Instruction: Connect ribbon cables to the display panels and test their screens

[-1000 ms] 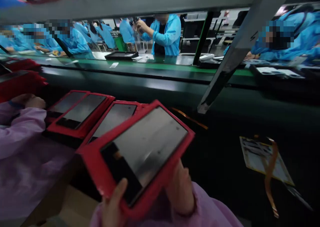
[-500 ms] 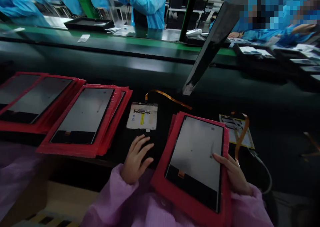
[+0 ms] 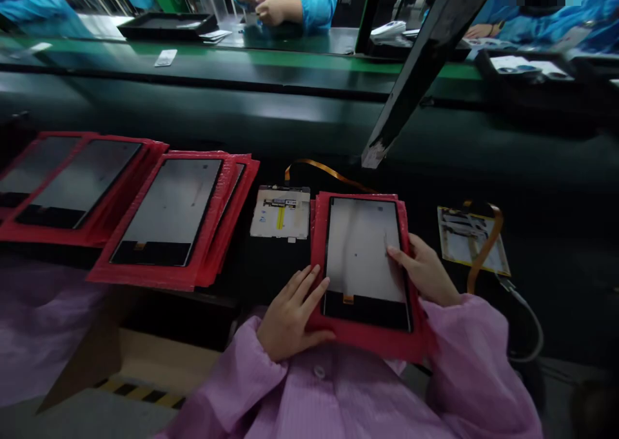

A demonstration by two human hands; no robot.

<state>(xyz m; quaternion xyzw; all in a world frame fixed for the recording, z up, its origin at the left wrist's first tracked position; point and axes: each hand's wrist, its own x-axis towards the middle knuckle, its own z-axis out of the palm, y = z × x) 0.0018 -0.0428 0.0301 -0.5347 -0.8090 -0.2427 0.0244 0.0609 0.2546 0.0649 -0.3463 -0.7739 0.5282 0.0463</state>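
A dark display panel in a red bubble-wrap sleeve (image 3: 363,258) lies flat on the black bench right in front of me. My left hand (image 3: 290,313) grips its lower left corner, thumb underneath and fingers on the red edge. My right hand (image 3: 423,271) rests on its right edge with fingertips on the glass. Both sleeves are pink. A small white circuit module (image 3: 280,212) with an orange flex cable lies just left of the panel.
Stacks of the same red-sleeved panels (image 3: 167,216) (image 3: 72,184) lie to the left. Another module with an orange flex cable (image 3: 471,239) sits to the right. A dark slanted post (image 3: 420,58) rises behind. People in blue coats work across the green conveyor (image 3: 290,58).
The red-sleeved panel has come down flat and square on the bench. My left hand has moved from the bare bench onto the panel's lower left corner. The view has tilted slightly downward.
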